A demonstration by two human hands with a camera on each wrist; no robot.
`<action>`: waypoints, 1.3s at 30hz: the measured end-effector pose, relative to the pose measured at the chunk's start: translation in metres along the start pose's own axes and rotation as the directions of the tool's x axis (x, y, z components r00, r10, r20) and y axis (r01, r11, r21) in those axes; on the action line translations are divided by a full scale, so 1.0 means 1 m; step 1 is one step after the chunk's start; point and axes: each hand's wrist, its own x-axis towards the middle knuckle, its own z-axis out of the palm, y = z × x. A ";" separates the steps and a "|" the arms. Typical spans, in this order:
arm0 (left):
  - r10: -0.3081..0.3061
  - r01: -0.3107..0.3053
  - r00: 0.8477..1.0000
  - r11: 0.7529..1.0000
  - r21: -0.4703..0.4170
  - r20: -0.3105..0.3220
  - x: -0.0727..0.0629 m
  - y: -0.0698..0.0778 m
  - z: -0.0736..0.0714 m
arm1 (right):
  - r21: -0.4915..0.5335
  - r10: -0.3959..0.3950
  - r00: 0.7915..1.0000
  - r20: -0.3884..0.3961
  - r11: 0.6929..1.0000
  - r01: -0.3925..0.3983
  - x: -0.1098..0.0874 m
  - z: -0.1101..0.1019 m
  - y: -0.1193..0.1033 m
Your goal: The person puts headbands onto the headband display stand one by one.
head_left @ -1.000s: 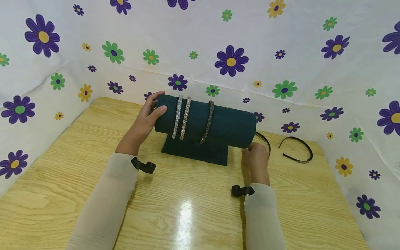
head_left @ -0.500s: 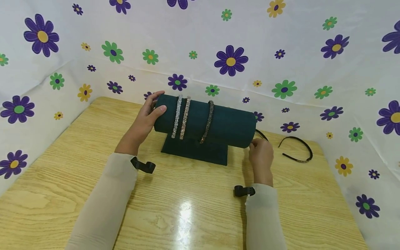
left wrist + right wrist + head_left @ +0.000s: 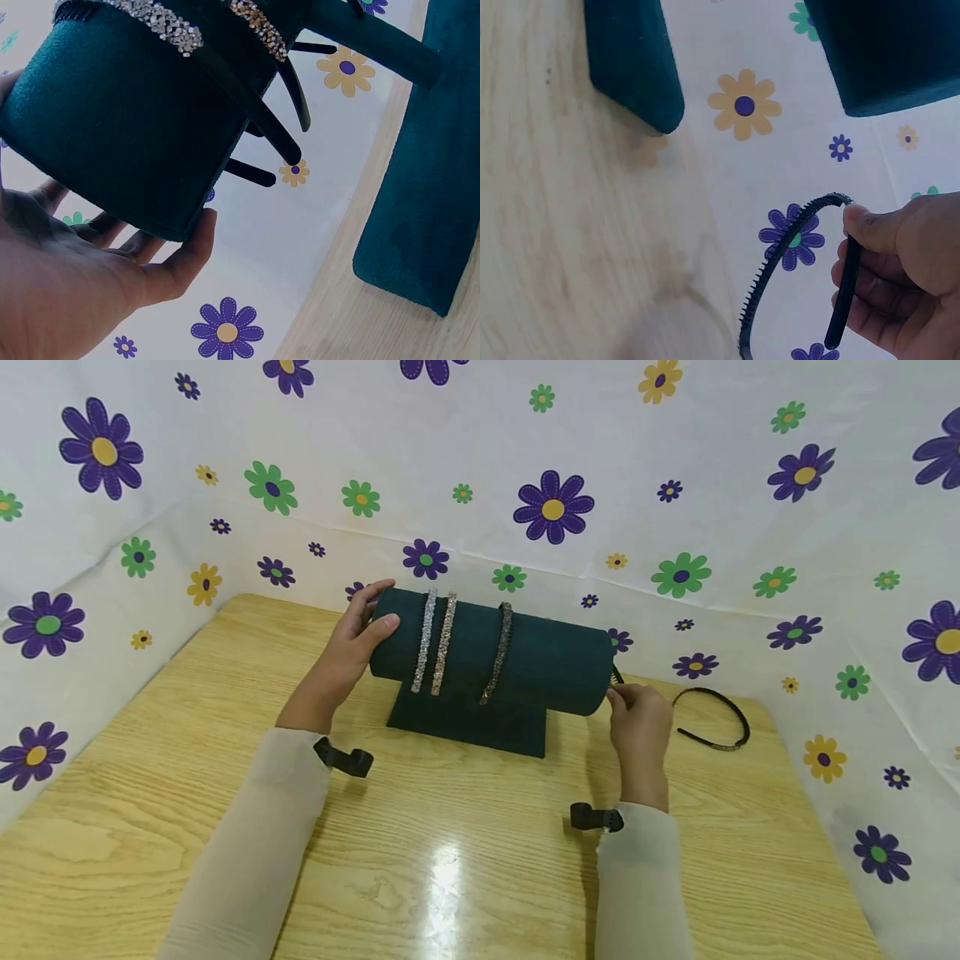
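A dark green padded roll (image 3: 562, 668) on a flat base (image 3: 468, 727) stands on the table in the head view. My left hand (image 3: 341, 660) grips its left end, thumb on the front and fingers around the end face. Three glittery headbands sit on the roll: a silver one (image 3: 424, 643), a pinkish one (image 3: 444, 647) and a dark one (image 3: 498, 652). Just off the roll's right end, my right hand (image 3: 643, 727) pinches a black toothed headband (image 3: 844, 300). In the right wrist view, thumb and fingers hold it near one arm; its far end is cut off.
Another black headband (image 3: 738, 714) lies on the wooden table (image 3: 450, 810) to the right. Flowered white cloth (image 3: 480, 443) rises behind the table and along both sides. A black wrist mount (image 3: 348, 762) sticks out from each sleeve.
My right hand has moved right and slightly up, carrying the toothed headband, less of which shows beside the roll now. My left hand keeps its hold on the roll.
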 end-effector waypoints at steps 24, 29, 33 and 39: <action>0.007 -0.007 1.000 1.000 -0.003 -0.007 0.000 -0.001 0.000 | 0.093 0.043 0.993 -0.110 0.995 -0.033 -0.004 -0.031 -0.024; 0.005 -0.006 1.000 1.000 -0.003 -0.008 0.000 -0.001 0.000 | 0.114 0.048 0.993 -0.112 0.993 -0.035 -0.005 -0.036 -0.029; -0.001 0.001 1.000 1.000 -0.007 -0.006 0.000 -0.001 0.000 | 0.178 0.089 0.993 -0.074 0.981 -0.075 -0.004 -0.040 -0.033; 0.006 -0.006 1.000 1.000 -0.004 -0.004 -0.001 0.000 0.000 | 0.327 0.127 0.992 -0.024 0.938 -0.113 -0.005 -0.044 -0.039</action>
